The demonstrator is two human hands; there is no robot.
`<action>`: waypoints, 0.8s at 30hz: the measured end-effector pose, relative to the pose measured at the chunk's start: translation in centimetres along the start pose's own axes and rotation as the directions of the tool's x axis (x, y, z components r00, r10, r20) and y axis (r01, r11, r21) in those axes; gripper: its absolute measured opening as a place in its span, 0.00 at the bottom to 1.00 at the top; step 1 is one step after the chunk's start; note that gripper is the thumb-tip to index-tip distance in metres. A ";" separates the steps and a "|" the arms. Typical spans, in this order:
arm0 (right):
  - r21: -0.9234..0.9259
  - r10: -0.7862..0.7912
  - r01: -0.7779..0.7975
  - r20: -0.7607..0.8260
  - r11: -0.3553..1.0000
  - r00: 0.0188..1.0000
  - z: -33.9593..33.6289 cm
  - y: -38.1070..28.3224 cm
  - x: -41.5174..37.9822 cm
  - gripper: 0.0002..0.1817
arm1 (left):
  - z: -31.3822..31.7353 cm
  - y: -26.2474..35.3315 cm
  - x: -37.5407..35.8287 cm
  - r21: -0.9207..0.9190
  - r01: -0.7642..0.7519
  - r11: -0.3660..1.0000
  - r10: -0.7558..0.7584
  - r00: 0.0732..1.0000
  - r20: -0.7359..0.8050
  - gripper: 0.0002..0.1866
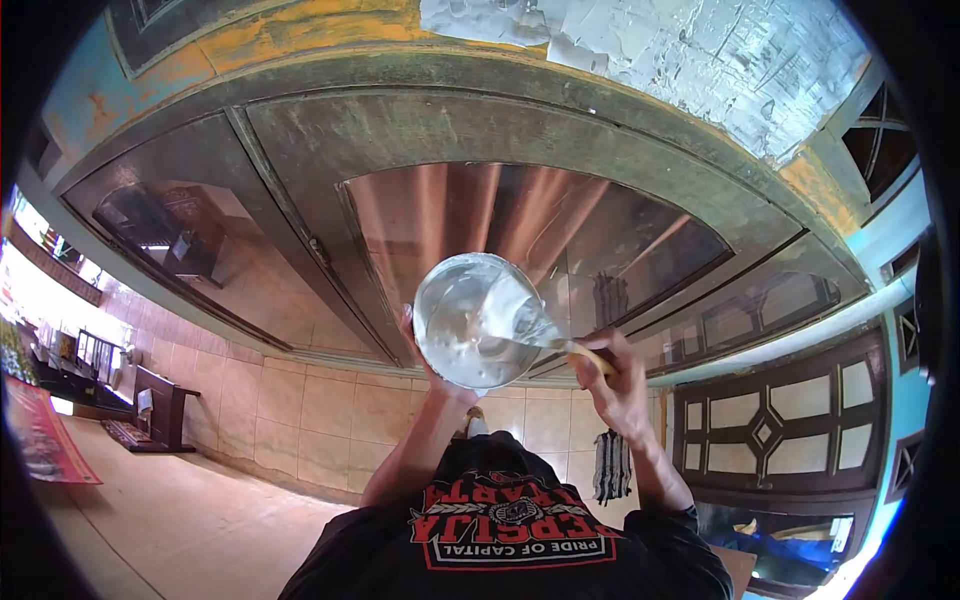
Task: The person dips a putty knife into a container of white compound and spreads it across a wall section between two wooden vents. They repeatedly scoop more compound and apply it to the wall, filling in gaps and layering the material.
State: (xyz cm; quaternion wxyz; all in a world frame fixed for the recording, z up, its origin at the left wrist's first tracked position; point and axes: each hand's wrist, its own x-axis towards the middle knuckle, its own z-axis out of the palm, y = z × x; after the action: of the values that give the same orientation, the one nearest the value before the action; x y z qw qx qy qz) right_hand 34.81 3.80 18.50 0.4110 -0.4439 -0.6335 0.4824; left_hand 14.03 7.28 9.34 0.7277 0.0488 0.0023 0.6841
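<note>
A round bowl [428, 345], its inside smeared with wet white putty, is held up in front of my chest. My left hand [446, 388] is closed around its lower left side, with most of the fingers hidden behind it. In my right hand [620, 385], the fingers wrap the yellowish wooden handle of a putty knife [535, 330]. Its blade, coated in white putty, reaches into the bowl from the right. A lump of white putty [503, 300] lies at the blade's end.
Close ahead stand wooden doors [400, 130] with glass panes. Above them the wall carries a patch of grey-white putty [690, 60] beside orange and teal paint. A striped cloth [612, 470] lies on the tiled floor [330, 410]. Dark wooden furniture [165, 410] is at left.
</note>
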 end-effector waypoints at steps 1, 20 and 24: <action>-0.159 -0.127 0.114 -0.076 0.981 0.989 0.2 -1.4 -0.3 0.10 | 0.1 0.0 0.0 0.000 -0.001 1.000 0.001 1.000 0.001 0.41; -0.317 -0.096 0.059 -0.101 0.946 0.990 -0.5 -1.7 -1.0 0.11 | -0.1 -0.9 -0.2 -0.025 0.079 0.997 -0.081 0.994 -0.070 0.41; 0.187 0.218 -0.219 0.024 0.958 0.976 -1.4 -1.6 -0.3 0.13 | 0.3 -0.8 -0.4 -0.016 0.109 0.994 -0.110 0.984 -0.138 0.40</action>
State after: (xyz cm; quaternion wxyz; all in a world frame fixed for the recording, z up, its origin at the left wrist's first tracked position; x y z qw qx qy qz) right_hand 36.00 3.62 20.33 0.3942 -0.4694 -0.5329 0.5833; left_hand 14.79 6.82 9.54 0.7624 -0.0020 0.0525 0.6450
